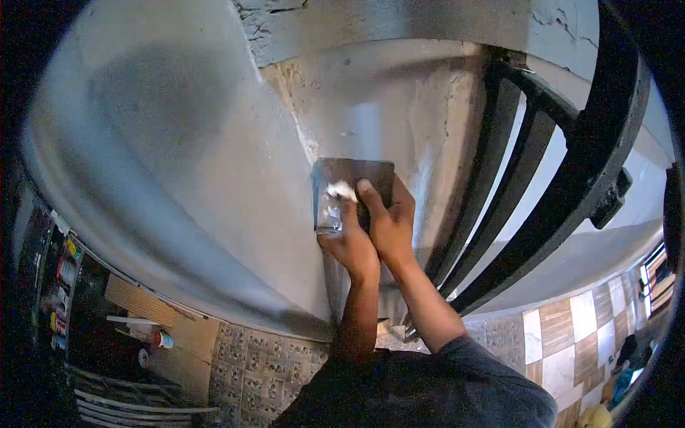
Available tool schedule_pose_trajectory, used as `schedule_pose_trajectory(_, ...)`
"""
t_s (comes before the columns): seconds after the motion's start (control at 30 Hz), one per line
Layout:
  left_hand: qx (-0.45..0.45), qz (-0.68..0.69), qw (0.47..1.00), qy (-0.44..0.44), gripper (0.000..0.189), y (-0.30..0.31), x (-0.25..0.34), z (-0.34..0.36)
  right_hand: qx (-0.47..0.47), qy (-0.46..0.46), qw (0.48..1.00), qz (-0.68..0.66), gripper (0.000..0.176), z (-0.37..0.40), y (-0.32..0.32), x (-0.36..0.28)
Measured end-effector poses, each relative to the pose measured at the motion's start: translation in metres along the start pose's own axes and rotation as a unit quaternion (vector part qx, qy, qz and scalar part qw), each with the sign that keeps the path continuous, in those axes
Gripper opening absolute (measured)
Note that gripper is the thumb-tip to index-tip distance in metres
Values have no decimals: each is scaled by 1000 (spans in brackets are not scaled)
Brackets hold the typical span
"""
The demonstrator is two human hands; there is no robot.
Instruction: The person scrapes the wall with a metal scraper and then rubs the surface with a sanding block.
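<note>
Both of my hands are together at the wall, holding a flat dark rectangular plate [374, 171] with rounded corners. A smear of white paste [341, 190] shows on its face. My left hand [349, 246] grips the lower left part, its thumb just below the white smear. On the right side my right hand [392, 225] is closed around the edge, with its thumb pressed on the face. Behind the plate is a grey plastered wall recess [371, 107], with a rough, chipped corner edge [296, 118] running down to it.
Black metal bars [492, 178] stand close on the right, with a thick curved rail [614, 143] beyond. A smooth grey wall [178, 143] fills the left. Far below lie a patterned tile floor [250, 364], a red and white tub [163, 339] and stocked shelves [61, 285].
</note>
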State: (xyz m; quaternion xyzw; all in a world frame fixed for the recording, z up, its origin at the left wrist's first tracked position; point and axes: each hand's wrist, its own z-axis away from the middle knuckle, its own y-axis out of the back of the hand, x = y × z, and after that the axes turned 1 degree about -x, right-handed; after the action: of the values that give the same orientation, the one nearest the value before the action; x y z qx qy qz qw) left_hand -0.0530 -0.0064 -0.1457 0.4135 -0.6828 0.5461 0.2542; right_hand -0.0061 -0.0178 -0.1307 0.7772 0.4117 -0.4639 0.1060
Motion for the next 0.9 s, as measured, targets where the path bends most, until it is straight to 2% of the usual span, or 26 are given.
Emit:
schedule_pose_trajectory(0.07, -17, -77, 995, -68, 36, -8, 12, 4, 13, 1, 1000, 9, 22, 4, 7, 2)
schedule_pose_trajectory(0.1, -16, -75, 995, -68, 36, -9, 9, 10, 28, -3, 999, 21, 22, 10, 12, 2)
schedule_pose_trajectory(0.17, 45, -66, 996, -30, 36, -15, 8, 16, 23, -21, 999, -24, 23, 6, 13, -4)
schedule_pose_trajectory(0.23, 32, -32, 999, -8, 37, -16, 15, 11, 17, -13, 1000, 23, 23, -1, 8, -13)
schedule_pose_trajectory(0.3, 7, 1, 1000, 7, 37, -20, 23, 8, 8, -33, 999, -13, 22, -1, 7, -15)
schedule_pose_trajectory(0.37, -7, -6, 1000, -20, 36, -14, 13, 10, 38, 8, 999, 15, 21, 5, 9, -8)
schedule_pose_trajectory(0.43, -18, -17, 999, -42, 36, -10, 10, 10, 44, 3, 999, 0, 21, 6, 9, -3)
schedule_pose_trajectory(0.5, 11, -38, 996, -78, 41, -14, 16, 2, 53, -6, 998, -17, 20, 5, 4, -5)
schedule_pose_trajectory(0.53, -21, -50, 997, -54, 35, -11, 24, -4, 37, -10, 999, -10, 20, -2, 0, -16)
schedule_pose_trajectory(0.63, -12, -43, 999, 6, 35, -9, 21, 5, 8, -9, 998, 68, 22, 2, 10, -19)
schedule_pose_trajectory(0.67, 4, -16, 1000, -23, 35, -9, 9, 16, 15, -20, 998, 58, 24, 13, 19, -8)
schedule_pose_trajectory(0.7, 3, -53, 998, -34, 36, -6, 2, 25, 22, -26, 998, 45, 27, 20, 24, 2)
schedule_pose_trajectory(0.73, -31, -53, 998, -13, 40, -3, -7, 26, 56, -37, 997, 42, 30, 24, 26, 5)
schedule_pose_trajectory(0.77, -64, -57, 996, 14, 43, 3, -15, 27, 53, -42, 997, 43, 30, 26, 30, 7)
schedule_pose_trajectory(0.8, -58, -63, 996, 22, 43, 13, -21, 32, 43, -66, 995, 55, 31, 32, 36, 8)
schedule_pose_trajectory(0.87, -135, -89, 986, 31, 38, 26, -25, 32, 24, -84, 993, 83, 31, 45, 42, 5)
schedule_pose_trajectory(0.9, -167, -128, 973, 92, 41, 42, -39, 34, 16, -80, 992, 98, 31, 62, 43, 3)
